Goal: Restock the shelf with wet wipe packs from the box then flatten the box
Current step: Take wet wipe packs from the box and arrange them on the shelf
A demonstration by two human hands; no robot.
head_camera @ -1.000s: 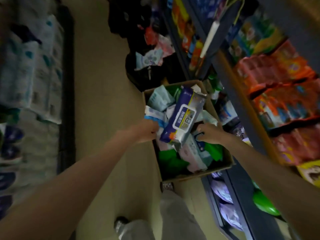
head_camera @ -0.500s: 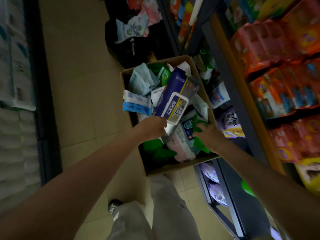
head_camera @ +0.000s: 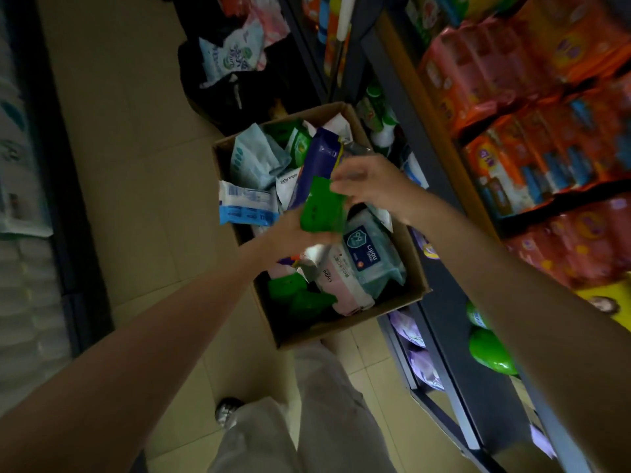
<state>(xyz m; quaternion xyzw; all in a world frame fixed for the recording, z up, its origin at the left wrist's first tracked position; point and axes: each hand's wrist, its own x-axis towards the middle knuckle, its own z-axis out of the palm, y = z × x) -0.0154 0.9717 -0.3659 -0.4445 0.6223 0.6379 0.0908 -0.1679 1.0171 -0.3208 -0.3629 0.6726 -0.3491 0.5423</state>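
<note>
Above floor box (head_camera: 415,281), both hands (head_camera: 367,184) grip upright packs (head_camera: 321,203).

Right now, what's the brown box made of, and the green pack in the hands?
The box looks like plain brown cardboard: matte, with stiff straight walls and a thick cut rim. The green pack, held by the left hand and the right hand, seems to be soft plastic film: it looks smooth and slightly shiny, though blur hides detail.
</note>
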